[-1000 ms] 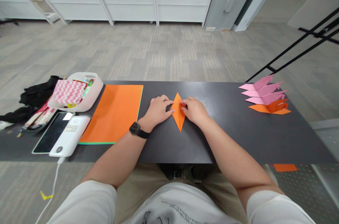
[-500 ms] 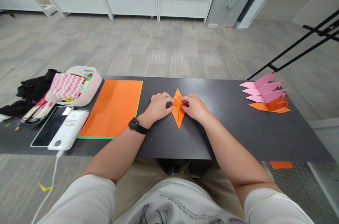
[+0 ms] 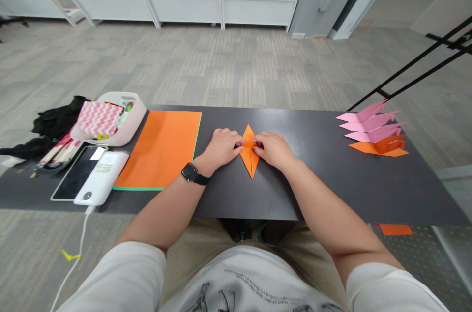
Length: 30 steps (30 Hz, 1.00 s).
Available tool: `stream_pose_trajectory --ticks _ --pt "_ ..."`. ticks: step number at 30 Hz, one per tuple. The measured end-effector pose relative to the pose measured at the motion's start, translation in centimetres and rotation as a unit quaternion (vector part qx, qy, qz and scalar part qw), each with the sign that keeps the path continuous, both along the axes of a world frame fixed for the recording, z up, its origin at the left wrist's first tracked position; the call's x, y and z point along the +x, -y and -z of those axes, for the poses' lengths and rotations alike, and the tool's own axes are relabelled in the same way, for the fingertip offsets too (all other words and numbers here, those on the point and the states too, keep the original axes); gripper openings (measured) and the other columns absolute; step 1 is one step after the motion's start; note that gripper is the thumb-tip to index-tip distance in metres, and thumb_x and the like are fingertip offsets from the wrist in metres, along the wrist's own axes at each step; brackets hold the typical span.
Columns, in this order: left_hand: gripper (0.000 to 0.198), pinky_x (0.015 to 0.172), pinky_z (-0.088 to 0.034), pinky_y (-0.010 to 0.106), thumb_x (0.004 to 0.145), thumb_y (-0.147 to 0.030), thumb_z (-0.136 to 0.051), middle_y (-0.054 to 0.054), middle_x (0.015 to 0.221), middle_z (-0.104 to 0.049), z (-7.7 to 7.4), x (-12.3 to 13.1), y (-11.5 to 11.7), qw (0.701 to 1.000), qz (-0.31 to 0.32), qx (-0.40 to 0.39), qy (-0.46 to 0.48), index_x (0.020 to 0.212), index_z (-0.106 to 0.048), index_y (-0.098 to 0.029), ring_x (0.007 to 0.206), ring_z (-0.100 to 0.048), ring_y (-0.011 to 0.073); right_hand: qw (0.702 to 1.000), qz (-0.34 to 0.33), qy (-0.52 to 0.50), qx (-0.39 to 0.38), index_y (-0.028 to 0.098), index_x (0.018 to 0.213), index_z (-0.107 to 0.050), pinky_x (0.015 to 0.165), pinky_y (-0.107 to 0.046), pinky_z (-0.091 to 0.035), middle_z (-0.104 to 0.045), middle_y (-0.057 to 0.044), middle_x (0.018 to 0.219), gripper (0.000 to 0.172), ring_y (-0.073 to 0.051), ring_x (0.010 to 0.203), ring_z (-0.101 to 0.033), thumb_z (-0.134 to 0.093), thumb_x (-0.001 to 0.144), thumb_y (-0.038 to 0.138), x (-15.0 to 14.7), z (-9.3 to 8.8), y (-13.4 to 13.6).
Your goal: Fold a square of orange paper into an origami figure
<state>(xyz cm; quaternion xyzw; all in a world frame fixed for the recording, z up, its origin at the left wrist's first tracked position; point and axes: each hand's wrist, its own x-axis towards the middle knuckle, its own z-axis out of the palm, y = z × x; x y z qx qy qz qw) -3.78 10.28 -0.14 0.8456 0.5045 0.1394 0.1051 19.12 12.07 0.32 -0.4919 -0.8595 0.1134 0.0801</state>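
Note:
A folded orange paper piece [image 3: 250, 159], diamond-shaped with points towards and away from me, lies flat on the black table [image 3: 332, 184]. My left hand [image 3: 220, 147] presses on its left edge with fingers curled and fingertips pinching the paper. My right hand [image 3: 273, 149] holds the right edge the same way. The fingertips of both hands meet at the middle of the piece. A black watch [image 3: 189, 172] sits on my left wrist.
A stack of orange sheets [image 3: 161, 149] lies left of my hands. Farther left are a white power bank [image 3: 101, 177], a phone [image 3: 78, 179] and a white basket [image 3: 127, 123] of supplies. Finished pink and orange folded pieces [image 3: 372, 132] sit at the right end. An orange scrap [image 3: 395, 229] lies on the floor.
Both hands shifted slightly inward along the folded piece, so their fingertips now meet at its middle. The piece stays flat on the table.

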Motion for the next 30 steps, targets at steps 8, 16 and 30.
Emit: stream_pose_trajectory --ticks 8,16,30 --pt "0.015 0.100 -0.039 0.049 0.103 -0.023 -0.062 0.007 0.103 -0.079 -0.5 0.5 0.8 0.996 0.032 0.051 -0.070 0.101 -0.077 -0.025 0.104 -0.066 0.0282 0.995 -0.084 0.031 0.040 0.026 0.108 -0.079 0.085 -0.039 -0.036 -0.076 -0.007 0.105 0.018 -0.026 0.100 -0.065 -0.064 0.100 0.019 1.5 0.0 0.0" --pt "0.024 0.099 -0.039 0.051 0.106 -0.021 -0.057 0.009 0.098 -0.076 -0.7 0.5 1.3 0.985 0.083 0.103 -0.115 0.096 -0.078 -0.024 0.101 -0.063 0.0293 0.987 -0.114 0.056 0.100 0.024 0.111 -0.081 0.087 -0.042 -0.036 -0.075 -0.009 0.103 0.023 -0.027 0.099 -0.061 -0.058 0.107 0.023 2.1 0.3 1.2" --pt "0.031 0.102 -0.043 0.048 0.111 -0.019 -0.047 0.011 0.104 -0.072 0.1 0.9 4.6 0.972 0.084 0.144 -0.164 0.114 -0.078 -0.016 0.100 -0.064 0.0284 0.988 -0.096 0.057 0.107 0.024 0.137 -0.076 0.097 -0.048 -0.035 -0.076 -0.014 0.120 0.041 -0.032 0.111 -0.061 -0.050 0.108 0.016 2.2 0.9 4.9"
